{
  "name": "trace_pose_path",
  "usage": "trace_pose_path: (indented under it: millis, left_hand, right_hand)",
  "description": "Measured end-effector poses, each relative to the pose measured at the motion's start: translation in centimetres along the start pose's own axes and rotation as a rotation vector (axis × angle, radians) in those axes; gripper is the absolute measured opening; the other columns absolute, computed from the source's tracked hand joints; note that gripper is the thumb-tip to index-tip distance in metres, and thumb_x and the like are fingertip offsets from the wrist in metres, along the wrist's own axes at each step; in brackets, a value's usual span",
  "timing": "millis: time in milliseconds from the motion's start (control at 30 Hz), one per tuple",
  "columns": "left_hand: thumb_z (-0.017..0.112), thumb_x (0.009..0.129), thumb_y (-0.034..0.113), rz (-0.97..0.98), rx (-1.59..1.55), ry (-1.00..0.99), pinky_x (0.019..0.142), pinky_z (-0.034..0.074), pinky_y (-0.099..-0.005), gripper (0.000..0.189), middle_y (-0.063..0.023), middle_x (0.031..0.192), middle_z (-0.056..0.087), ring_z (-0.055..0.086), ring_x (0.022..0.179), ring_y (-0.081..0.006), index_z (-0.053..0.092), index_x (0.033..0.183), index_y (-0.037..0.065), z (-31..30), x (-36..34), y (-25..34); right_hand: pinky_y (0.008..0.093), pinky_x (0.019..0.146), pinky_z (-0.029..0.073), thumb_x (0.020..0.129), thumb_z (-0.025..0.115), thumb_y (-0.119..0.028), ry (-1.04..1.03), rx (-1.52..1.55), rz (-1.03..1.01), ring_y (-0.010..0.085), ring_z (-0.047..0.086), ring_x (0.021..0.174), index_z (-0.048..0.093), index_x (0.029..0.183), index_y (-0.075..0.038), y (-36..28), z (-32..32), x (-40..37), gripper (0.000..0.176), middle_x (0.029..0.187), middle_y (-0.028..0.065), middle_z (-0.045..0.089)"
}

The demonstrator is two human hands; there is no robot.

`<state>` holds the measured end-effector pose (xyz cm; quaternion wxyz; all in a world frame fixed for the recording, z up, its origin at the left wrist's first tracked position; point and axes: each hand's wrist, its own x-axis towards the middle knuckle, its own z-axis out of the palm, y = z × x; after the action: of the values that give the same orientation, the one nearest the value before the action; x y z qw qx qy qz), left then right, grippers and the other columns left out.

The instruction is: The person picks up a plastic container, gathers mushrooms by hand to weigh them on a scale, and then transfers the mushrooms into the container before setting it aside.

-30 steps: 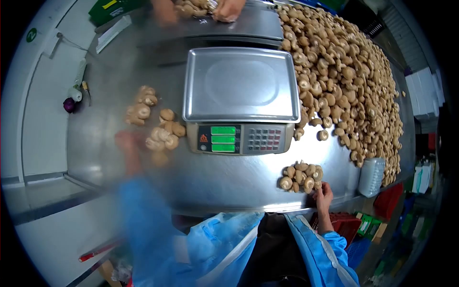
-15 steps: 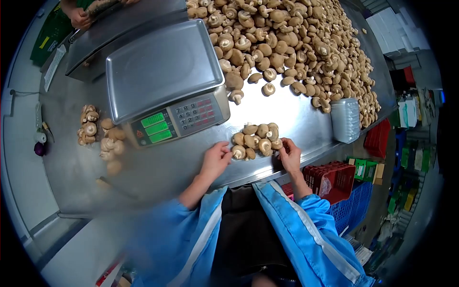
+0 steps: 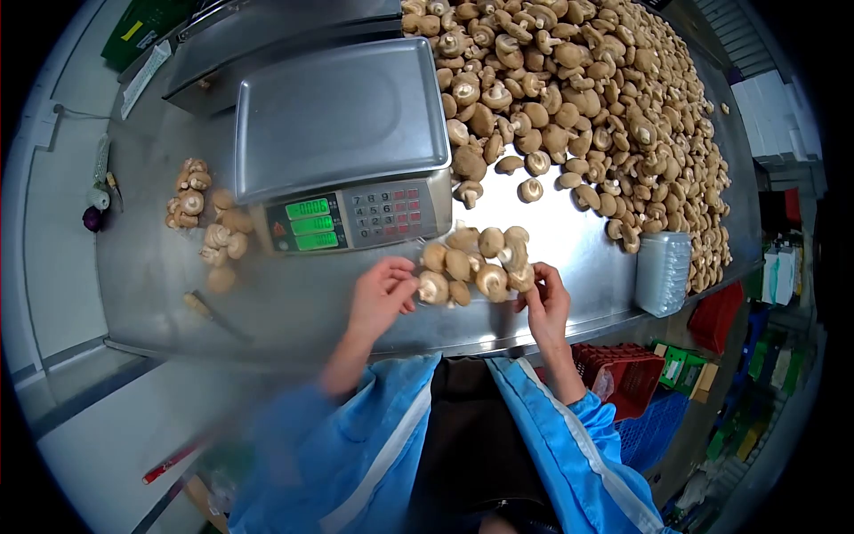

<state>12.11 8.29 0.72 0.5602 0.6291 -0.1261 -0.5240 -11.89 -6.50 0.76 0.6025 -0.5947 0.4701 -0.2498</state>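
Observation:
Between my hands is a clear plastic tray (image 3: 424,242) filled with brown-capped shiitake mushrooms (image 3: 458,264), some with pale stems turned up. My left hand (image 3: 382,298) has its fingers curled at the tray's left end. At the right end, my right hand (image 3: 546,307) pinches the edge beside a mushroom. The tray appears raised off the steel table, just in front of the digital scale (image 3: 387,214). Nothing lies on the scale's metal pan (image 3: 342,120), and its green displays are lit.
A large heap of mushrooms (image 3: 614,116) covers the table's far right. Stacked clear trays (image 3: 663,271) stand at the right edge. Small mushroom groups (image 3: 189,194) and a knife (image 3: 200,307) lie left of the scale. Red (image 3: 623,378) and blue crates (image 3: 654,432) sit below the table's right side.
The filled tray has come up closer to me and the scale, with both hands at its ends. My view has shifted left, and another person's hands at the top left have gone out of view.

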Motion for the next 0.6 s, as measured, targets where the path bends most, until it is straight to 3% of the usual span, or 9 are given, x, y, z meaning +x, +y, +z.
trace_pose_path:
  millis: [233, 300, 333, 433, 500, 533, 600]
  left_hand:
    - [0.058, 0.092, 0.002, 0.261, 0.119, 0.308, 0.050, 0.048, -0.0224, 0.028, -0.0062, 0.089, 0.064, 0.058, 0.058, -0.0092, 0.060, 0.119, -0.001, -6.0, 4.7, 8.5]
    - [0.058, 0.092, 0.001, 0.341, 0.105, 0.279, 0.051, 0.047, -0.0225, 0.030, -0.0059, 0.090, 0.064, 0.057, 0.059, -0.0089, 0.060, 0.122, -0.002, -8.3, 6.9, 9.4]
    - [0.058, 0.092, 0.001, 0.349, 0.128, 0.298, 0.048, 0.046, -0.0218, 0.030, -0.0062, 0.090, 0.064, 0.057, 0.057, -0.0088, 0.060, 0.122, -0.002, -9.1, 8.0, 9.9]
    - [0.058, 0.093, 0.002, 0.287, 0.215, 0.340, 0.042, 0.041, -0.0202, 0.030, -0.0070, 0.090, 0.064, 0.056, 0.054, -0.0084, 0.060, 0.123, -0.001, -10.5, 10.5, 11.1]
    - [0.058, 0.093, 0.002, 0.226, 0.284, 0.367, 0.038, 0.037, -0.0196, 0.030, -0.0077, 0.091, 0.065, 0.055, 0.052, -0.0079, 0.060, 0.123, -0.001, -10.3, 11.0, 11.8]
    - [0.058, 0.093, 0.003, 0.198, 0.319, 0.382, 0.037, 0.036, -0.0195, 0.030, -0.0081, 0.092, 0.065, 0.055, 0.051, -0.0077, 0.060, 0.123, -0.001, -10.1, 10.9, 12.2]
    - [0.059, 0.094, 0.005, 0.208, 0.347, 0.407, 0.036, 0.033, -0.0188, 0.029, -0.0093, 0.096, 0.066, 0.051, 0.047, -0.0061, 0.060, 0.123, 0.000, -10.9, 10.8, 11.5]
  right_hand:
    - [0.0238, 0.051, 0.048, 0.094, 0.060, -0.007, -0.154, -0.036, -0.114, 0.0097, 0.060, 0.060, 0.056, 0.114, 0.003, -6.3, 7.9, 8.7, 0.023, 0.083, 0.0038, 0.059]
    - [0.0296, 0.054, 0.051, 0.093, 0.058, -0.006, -0.156, -0.104, -0.174, 0.0145, 0.064, 0.061, 0.057, 0.114, 0.002, -7.1, 9.8, 11.2, 0.022, 0.081, 0.0094, 0.063]
    - [0.0313, 0.055, 0.051, 0.092, 0.058, -0.006, -0.150, -0.120, -0.166, 0.0169, 0.065, 0.061, 0.058, 0.112, 0.003, -8.5, 10.6, 11.8, 0.022, 0.079, 0.0117, 0.065]
    - [0.0422, 0.067, 0.052, 0.087, 0.064, -0.007, -0.052, -0.306, -0.351, 0.0358, 0.066, 0.073, 0.061, 0.105, 0.003, -8.8, 12.3, 14.5, 0.021, 0.081, 0.0205, 0.065]
    - [0.0460, 0.073, 0.051, 0.086, 0.065, -0.008, -0.056, -0.392, -0.384, 0.0414, 0.064, 0.080, 0.062, 0.102, 0.003, -9.7, 12.5, 15.3, 0.020, 0.084, 0.0233, 0.065]
    - [0.0439, 0.071, 0.052, 0.087, 0.064, -0.008, -0.064, -0.480, -0.408, 0.0375, 0.066, 0.079, 0.063, 0.104, 0.001, -10.0, 12.1, 15.5, 0.020, 0.088, 0.0211, 0.067]
    - [0.0418, 0.070, 0.052, 0.087, 0.063, -0.007, 0.063, -0.347, -0.447, 0.0349, 0.067, 0.078, 0.063, 0.106, 0.000, -8.7, 11.1, 16.1, 0.021, 0.089, 0.0190, 0.067]
